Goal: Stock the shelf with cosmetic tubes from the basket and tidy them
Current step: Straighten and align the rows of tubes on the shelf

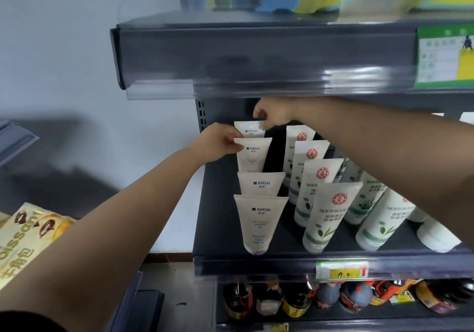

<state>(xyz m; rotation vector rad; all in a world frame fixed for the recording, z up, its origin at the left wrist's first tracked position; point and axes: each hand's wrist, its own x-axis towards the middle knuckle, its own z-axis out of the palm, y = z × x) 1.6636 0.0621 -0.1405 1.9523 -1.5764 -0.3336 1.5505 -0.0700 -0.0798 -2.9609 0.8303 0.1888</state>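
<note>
While blur hid small print, my left hand (pixel 220 140) pinched the second white tube (pixel 252 156), my right hand (pixel 273 115) pinched the rearmost tube (pixel 250 129), caps down.

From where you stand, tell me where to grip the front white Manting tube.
Pinch the front Manting tube at its flat crimped top edge, coming from above and in front. It stands cap-down, widest at the top, and the crimp is clear of the tube behind; the neighbouring green-leaf tube crowds its right.
</note>
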